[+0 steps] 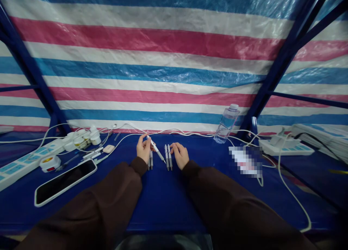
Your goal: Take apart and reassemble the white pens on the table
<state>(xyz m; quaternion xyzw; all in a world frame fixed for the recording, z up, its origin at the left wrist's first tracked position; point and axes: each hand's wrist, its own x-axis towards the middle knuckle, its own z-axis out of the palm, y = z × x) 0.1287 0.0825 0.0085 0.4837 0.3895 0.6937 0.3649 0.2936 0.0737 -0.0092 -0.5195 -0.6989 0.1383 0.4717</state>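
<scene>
My left hand [143,147] is closed on a white pen [157,151], thumb and fingers pinching its upper end. The pen slants down to the right, its thin tip near the table. Under and beside that hand lie two pens with grey grips [150,162], partly hidden by the fingers. Another pair of white pens with grey grips [168,158] lies side by side between my hands, pointing toward me. My right hand [179,155] rests just right of this pair, fingers curled together and fingertips close to the nearer pen. Whatever those fingertips pinch, if anything, is hidden.
On the blue table [163,203], a phone [65,183], a power strip [29,159] and chargers [81,138] lie left. A clear bottle [226,123], a blurred-out packet [246,161] and another power strip [288,147] stand right. White cables [187,133] run along the back.
</scene>
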